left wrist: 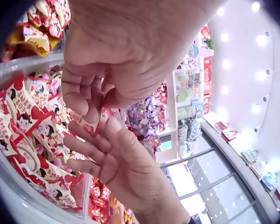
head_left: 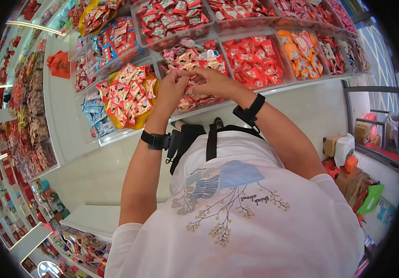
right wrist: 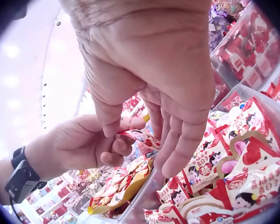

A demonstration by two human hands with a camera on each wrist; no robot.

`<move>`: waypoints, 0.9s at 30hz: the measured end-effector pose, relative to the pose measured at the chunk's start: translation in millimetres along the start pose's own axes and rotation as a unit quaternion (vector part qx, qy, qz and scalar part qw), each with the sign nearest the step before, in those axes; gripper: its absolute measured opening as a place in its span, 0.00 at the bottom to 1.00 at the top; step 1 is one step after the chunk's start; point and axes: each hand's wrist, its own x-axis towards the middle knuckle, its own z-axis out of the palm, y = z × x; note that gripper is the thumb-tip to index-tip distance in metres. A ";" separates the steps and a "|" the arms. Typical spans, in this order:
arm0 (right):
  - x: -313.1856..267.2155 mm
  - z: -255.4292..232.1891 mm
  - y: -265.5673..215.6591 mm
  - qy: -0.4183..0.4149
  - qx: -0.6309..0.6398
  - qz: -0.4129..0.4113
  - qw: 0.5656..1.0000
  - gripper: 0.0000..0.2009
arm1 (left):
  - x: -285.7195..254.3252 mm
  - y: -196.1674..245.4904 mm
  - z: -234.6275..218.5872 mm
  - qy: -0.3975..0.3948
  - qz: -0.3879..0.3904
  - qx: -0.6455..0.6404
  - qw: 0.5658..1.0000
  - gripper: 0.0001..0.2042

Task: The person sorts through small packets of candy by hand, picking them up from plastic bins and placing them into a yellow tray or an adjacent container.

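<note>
My left hand (head_left: 174,90) pinches a small cream-and-red printed packet (left wrist: 86,125) between thumb and curled fingers. Close against it, my right hand (head_left: 215,83) has its fingers extended and loosely spread. The right thumb tip is at the packet's edge in the right wrist view, and the packet's far end (right wrist: 147,139) overlaps the right fingers. Part of the packet is hidden behind the fingers. Both hands are over a clear plastic bin (left wrist: 4,179) filled with similar packets (left wrist: 28,126) printed with a cartoon figure.
Left of the bin, a yellow bag (head_left: 140,121) holds more cream-and-red packets beside blue packets (head_left: 95,113). Bins of red packets (head_left: 252,55) and orange packets (head_left: 296,55) stand to the right. More filled bins rise behind. A stocked shelf (head_left: 32,106) runs along the left.
</note>
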 end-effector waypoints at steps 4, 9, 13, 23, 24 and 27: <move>-3.3 -4.7 4.1 -0.046 0.033 -0.013 0.998 0.24 | 9.5 -4.3 4.0 -0.040 0.005 0.019 0.999 0.14; -14.4 -11.4 -7.4 -0.028 0.080 0.075 0.994 0.17 | 9.9 1.2 5.4 -0.082 -0.001 -0.072 0.994 0.17; -9.4 -14.9 4.3 -0.016 0.089 0.123 0.988 0.11 | 6.9 5.6 7.9 -0.045 -0.006 -0.098 0.994 0.16; -5.7 -29.4 20.5 -0.004 0.135 0.138 0.981 0.11 | 11.4 -20.5 -17.6 -0.016 0.001 0.076 0.997 0.16; -4.9 -29.7 20.7 -0.005 0.137 0.140 0.981 0.11 | 11.3 -21.3 -15.3 -0.023 0.003 0.065 0.998 0.16; -4.1 -30.3 21.4 -0.002 0.136 0.146 0.980 0.12 | 13.0 -21.6 -11.6 -0.044 0.002 0.043 0.998 0.16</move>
